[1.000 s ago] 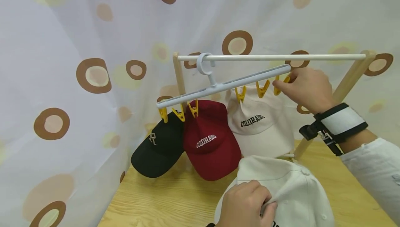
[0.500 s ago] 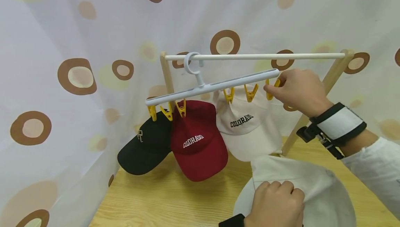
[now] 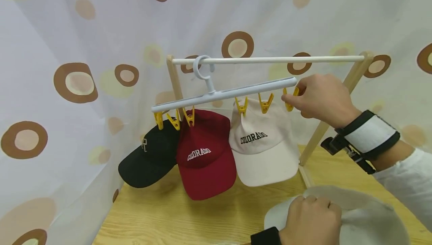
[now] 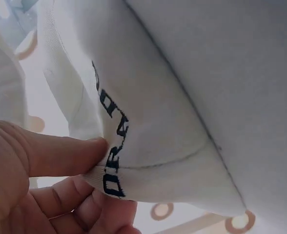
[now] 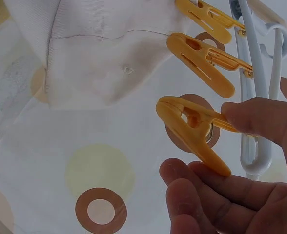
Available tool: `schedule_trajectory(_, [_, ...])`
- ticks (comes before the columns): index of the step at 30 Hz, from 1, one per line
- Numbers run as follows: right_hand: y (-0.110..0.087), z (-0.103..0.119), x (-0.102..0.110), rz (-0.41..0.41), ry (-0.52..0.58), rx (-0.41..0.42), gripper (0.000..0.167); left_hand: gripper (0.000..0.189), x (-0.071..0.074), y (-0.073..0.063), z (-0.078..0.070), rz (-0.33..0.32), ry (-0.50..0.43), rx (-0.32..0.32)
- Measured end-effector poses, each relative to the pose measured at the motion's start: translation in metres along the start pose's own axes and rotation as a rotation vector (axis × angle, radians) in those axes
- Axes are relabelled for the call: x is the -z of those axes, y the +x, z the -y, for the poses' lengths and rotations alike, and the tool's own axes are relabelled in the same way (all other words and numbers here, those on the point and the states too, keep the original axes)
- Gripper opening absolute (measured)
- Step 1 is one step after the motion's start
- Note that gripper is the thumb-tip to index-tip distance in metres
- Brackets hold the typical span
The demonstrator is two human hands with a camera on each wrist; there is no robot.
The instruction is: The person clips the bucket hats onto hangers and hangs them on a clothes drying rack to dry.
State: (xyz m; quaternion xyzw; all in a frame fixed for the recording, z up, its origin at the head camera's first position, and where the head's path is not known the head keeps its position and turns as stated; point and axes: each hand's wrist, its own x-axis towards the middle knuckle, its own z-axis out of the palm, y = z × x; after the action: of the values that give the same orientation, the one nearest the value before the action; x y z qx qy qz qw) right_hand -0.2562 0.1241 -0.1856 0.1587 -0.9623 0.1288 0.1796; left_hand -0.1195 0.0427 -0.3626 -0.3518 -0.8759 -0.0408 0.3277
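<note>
My right hand (image 3: 320,96) pinches the handles of a yellow clip (image 5: 194,129) at the right end of a pale grey hanger (image 3: 222,94). The thumb lies on one handle, fingertips against the other; nothing shows between the clip's jaws. Low in the head view, my left hand (image 3: 312,220) grips an off-white cap (image 3: 371,220) from above. In the left wrist view, thumb and fingers pinch its cloth at the dark lettering (image 4: 115,163). A black cap (image 3: 150,158), a red cap (image 3: 206,166) and a whitish cap (image 3: 266,155) hang from other yellow clips.
The hanger hooks over a white rod (image 3: 270,60) on a wooden stand (image 3: 314,143), its left end tilted down. Beneath lies a wooden tabletop (image 3: 168,218). A curtain (image 3: 101,31) with brown and beige spots hangs behind.
The off-white cap and my left hand have shifted right and lower in the head view. The hanger's right end has dipped slightly. My right hand keeps hold of the clip.
</note>
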Motion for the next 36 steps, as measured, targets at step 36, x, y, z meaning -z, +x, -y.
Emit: schedule_trajectory(36, [-0.014,0.016,-0.004,-0.041,-0.018,0.069,0.030,0.011,-0.023,0.062,0.058,0.186,0.051,0.332])
